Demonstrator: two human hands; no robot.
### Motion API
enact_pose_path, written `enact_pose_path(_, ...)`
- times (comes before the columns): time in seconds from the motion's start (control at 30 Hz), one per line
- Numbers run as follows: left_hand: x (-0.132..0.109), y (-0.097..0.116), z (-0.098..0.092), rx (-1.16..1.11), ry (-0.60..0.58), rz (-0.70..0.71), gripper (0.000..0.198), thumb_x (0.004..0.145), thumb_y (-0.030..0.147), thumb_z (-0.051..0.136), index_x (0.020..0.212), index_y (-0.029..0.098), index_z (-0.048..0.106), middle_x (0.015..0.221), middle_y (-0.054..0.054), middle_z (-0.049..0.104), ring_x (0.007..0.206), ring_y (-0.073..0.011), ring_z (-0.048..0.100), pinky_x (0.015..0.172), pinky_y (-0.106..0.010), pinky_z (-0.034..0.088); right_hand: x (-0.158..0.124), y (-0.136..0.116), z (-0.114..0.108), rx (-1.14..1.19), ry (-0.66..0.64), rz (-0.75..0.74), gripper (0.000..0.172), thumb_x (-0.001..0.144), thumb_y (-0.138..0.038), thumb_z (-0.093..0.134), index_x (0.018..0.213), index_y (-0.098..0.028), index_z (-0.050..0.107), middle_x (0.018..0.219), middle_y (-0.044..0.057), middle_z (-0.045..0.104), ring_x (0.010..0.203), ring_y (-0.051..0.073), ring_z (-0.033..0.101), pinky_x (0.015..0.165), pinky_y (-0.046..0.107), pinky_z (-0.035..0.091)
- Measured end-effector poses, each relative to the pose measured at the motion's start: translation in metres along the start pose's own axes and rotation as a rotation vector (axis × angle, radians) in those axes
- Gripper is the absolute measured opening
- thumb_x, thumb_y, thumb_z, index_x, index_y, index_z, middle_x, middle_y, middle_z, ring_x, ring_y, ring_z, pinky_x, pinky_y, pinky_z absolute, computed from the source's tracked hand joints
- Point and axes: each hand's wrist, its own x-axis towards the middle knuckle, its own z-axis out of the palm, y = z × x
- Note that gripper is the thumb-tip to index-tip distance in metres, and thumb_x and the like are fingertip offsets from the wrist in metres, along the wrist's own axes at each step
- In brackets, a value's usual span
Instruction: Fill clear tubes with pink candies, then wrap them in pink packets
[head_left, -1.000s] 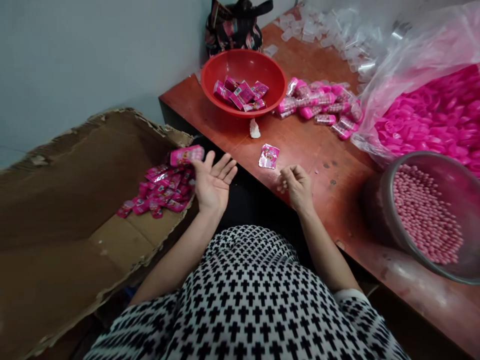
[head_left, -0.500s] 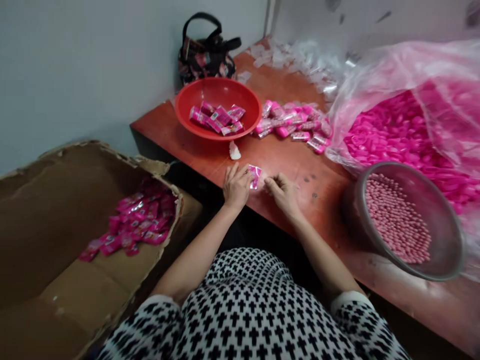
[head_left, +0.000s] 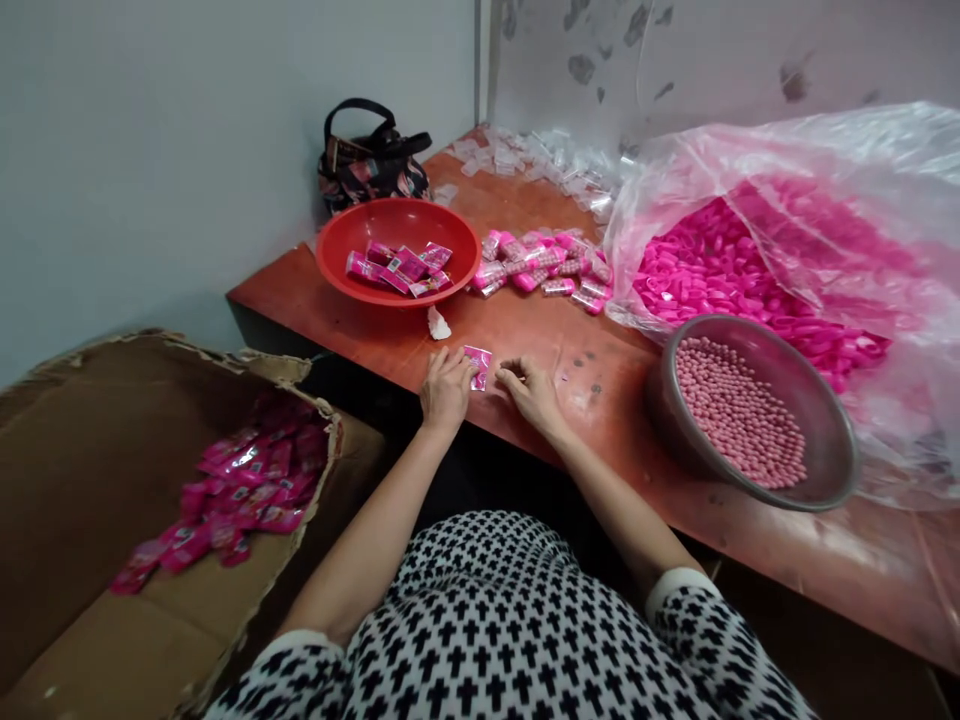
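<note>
My left hand (head_left: 446,390) rests at the table's front edge, its fingers on the left side of a small pink printed packet (head_left: 480,368) that lies on the tabletop. Just right of that packet is my right hand (head_left: 532,393), with thumb and fingers drawn together in a pinch. Whether anything tiny sits in that pinch is hidden. A white crumpled lump (head_left: 438,323) lies behind my left hand. Beyond it stands a red bowl (head_left: 337,270) holding several similar pink packets.
Pink-capped clear tubes of beads (head_left: 536,262) are heaped behind the hands. At the right stand a grey basin (head_left: 840,460) of pink beads and a plastic bag (head_left: 637,220) of pink parts. A cardboard box (head_left: 97,400) with pink packets is at left; a handbag (head_left: 375,170) stands behind.
The camera view has shifted, so everything appears further left, and the bag and bowl lower. Both hands stay around the small packet in nearly the same pose.
</note>
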Motion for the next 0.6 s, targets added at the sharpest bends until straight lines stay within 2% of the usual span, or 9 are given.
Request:
enact_pose_path(0.27,-0.003,0.004,0.002,-0.084,0.053,-0.041,0.019,0.084,0.024,0.054,0.088,0.022,0.072,0.109,-0.007,0.070,0.117,-0.0226,0.057,0.112,-0.046,0.026,0.009,0.005,0.012,0.108,0.004,-0.003,0.025,0.079,-0.041,0.059,0.089,-0.018,0.060,0.085,0.002,0.066,0.076,0.014,0.062,0.076,0.031,0.050)
enact_pose_path(0.43,-0.011,0.017,-0.007,-0.285,0.125,-0.045,0.017,0.084,0.024,0.056,0.088,0.023,0.072,0.108,-0.006,0.070,0.112,-0.0186,0.060,0.109,-0.039,0.034,0.011,-0.002,0.024,0.320,0.009,0.086,0.039,0.070,-0.043,0.068,0.098,-0.018,0.055,0.088,0.001,0.067,0.078,0.013,0.063,0.072,0.028,0.051)
enact_pose_path(0.53,-0.013,0.031,-0.018,-0.409,0.128,-0.118,0.015,0.078,0.026,0.064,0.091,0.024,0.073,0.112,-0.006,0.069,0.115,-0.0200,0.059,0.107,-0.037,0.037,0.017,-0.006,0.026,0.441,0.026,0.105,0.040,0.067,-0.036,0.070,0.098,-0.020,0.052,0.072,-0.005,0.063,0.066,0.010,0.060,0.066,0.025,0.049)
enact_pose_path(0.6,-0.013,0.038,-0.027,-0.529,0.123,-0.253,0.026,0.072,0.030,0.071,0.097,0.024,0.072,0.114,-0.006,0.068,0.112,-0.0214,0.060,0.102,-0.035,0.042,0.022,-0.010,0.024,0.458,0.030,0.092,0.036,0.067,-0.032,0.069,0.097,-0.020,0.053,0.065,-0.008,0.058,0.060,0.008,0.057,0.063,0.023,0.047)
